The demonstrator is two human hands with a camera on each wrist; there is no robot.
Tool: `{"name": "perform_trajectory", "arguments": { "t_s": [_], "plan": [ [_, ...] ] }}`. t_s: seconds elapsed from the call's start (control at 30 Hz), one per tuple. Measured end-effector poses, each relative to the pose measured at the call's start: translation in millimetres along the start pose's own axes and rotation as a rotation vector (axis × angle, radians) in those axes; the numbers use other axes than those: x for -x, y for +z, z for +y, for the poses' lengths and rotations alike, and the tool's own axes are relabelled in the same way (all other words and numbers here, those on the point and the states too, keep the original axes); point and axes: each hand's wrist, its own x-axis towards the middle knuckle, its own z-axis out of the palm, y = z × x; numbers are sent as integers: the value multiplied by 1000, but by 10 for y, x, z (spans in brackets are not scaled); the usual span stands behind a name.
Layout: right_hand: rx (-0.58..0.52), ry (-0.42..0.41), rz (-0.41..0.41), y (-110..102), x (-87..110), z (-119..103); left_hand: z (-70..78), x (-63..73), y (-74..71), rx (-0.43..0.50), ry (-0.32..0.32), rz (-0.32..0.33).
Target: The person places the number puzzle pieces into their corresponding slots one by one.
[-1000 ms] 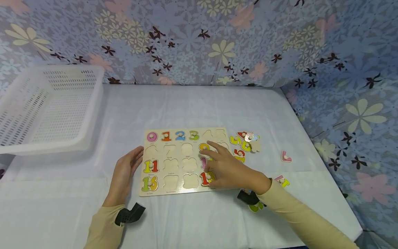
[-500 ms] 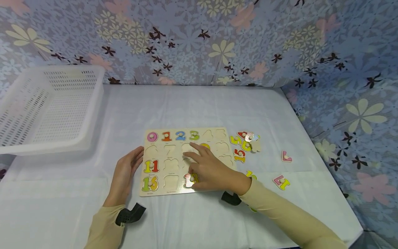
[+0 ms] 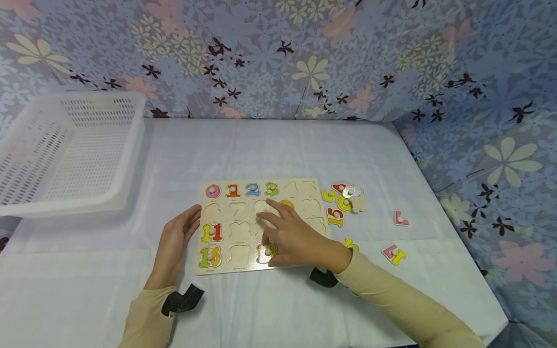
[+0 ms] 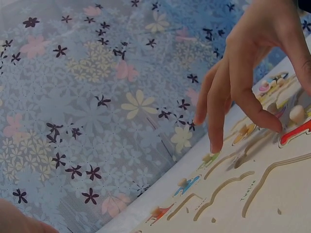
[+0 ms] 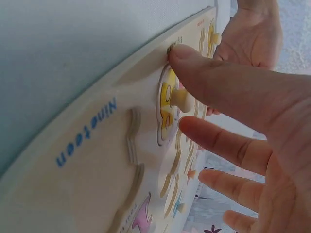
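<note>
A wooden number puzzle board (image 3: 249, 217) with shaped recesses lies on the table. My right hand (image 3: 300, 240) is over its lower middle, thumb and index finger spread on either side of the knob of the number 18 piece (image 3: 262, 253). In the right wrist view the yellow part of that 18 piece (image 5: 166, 102) lies in a recess, with the index fingertip a little apart from the knob. My left hand (image 3: 176, 237) rests at the board's left edge, fingers relaxed. Pieces 0, 1, 2, 3, 11 and 16 (image 3: 210, 256) sit in recesses; my right hand hides others.
Right of the board lie a 15 piece (image 3: 335, 217), a small pile of pieces (image 3: 344, 204), a pink 7 piece (image 3: 400, 219) and a pink-and-yellow piece (image 3: 394, 254). A white plastic basket (image 3: 124, 193) stands at the left. Floral cloth hangs behind the table.
My right hand has moved left along the board with the 18 piece, from the bottom right to the lower middle. Over the last half second it barely moves. The left hand stays put.
</note>
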Motion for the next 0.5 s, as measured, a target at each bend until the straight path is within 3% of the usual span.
{"name": "perform_trajectory", "arguments": {
  "t_s": [0.3, 0.5],
  "plan": [
    [-65, -8, 25, -35, 87, 23, 32, -16, 15, 38, -61, 5],
    [-84, 54, 106, -61, 359, 215, 43, 0, 13, 29, -73, 11]
  ]
}}
